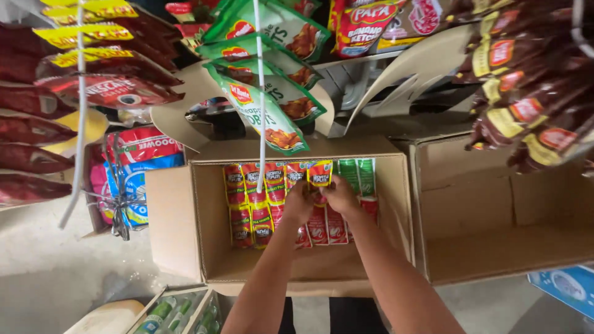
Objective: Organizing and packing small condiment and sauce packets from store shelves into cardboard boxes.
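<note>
Both hands reach into the open box (179, 210). The left hand (298, 203) and right hand (340, 195) pinch one red-and-yellow sachet (320, 174), lifted just above the sachet rows (260, 207).

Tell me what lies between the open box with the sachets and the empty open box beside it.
In the head view, nothing lies between them: the sachet box and the empty box stand side by side, walls apparently touching.

Left hand (299, 201), right hand (340, 195) together (fingers pinched).
</note>
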